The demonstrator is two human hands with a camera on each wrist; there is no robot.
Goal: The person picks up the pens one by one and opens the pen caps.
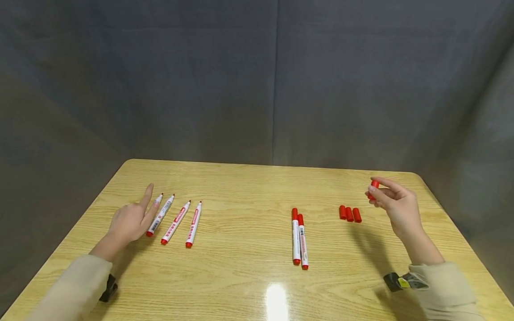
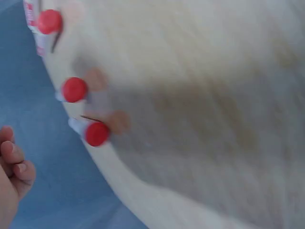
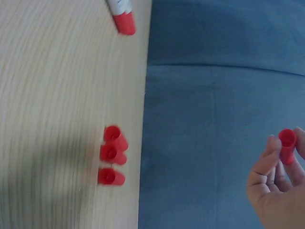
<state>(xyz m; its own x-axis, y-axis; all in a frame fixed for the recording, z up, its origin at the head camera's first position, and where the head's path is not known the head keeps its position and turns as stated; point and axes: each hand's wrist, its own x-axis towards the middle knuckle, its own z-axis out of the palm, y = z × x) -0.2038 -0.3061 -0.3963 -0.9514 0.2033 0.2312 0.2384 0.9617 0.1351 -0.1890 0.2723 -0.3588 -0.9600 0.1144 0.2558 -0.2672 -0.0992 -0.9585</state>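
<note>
My right hand (image 1: 401, 209) pinches a red marker cap (image 1: 374, 189) between thumb and fingers, raised above the table's far right. The right wrist view shows the cap's hollow end. Three loose red caps (image 1: 350, 214) lie side by side beneath and left of that hand. Over the left side, my left hand (image 1: 130, 220) hovers with index finger and thumb extended, holding nothing. Beside and partly under it lie several uncapped red whiteboard markers, including a half-hidden marker (image 1: 159, 199), a second marker (image 1: 162, 216), a third marker (image 1: 176, 222) and the rightmost marker (image 1: 194, 224).
Two capped red markers, a longer marker (image 1: 296, 236) and a slimmer marker (image 1: 303, 243), lie together right of the middle. They rest on the wooden table (image 1: 241, 200). Behind its far edge hangs a grey curtain (image 1: 201, 89).
</note>
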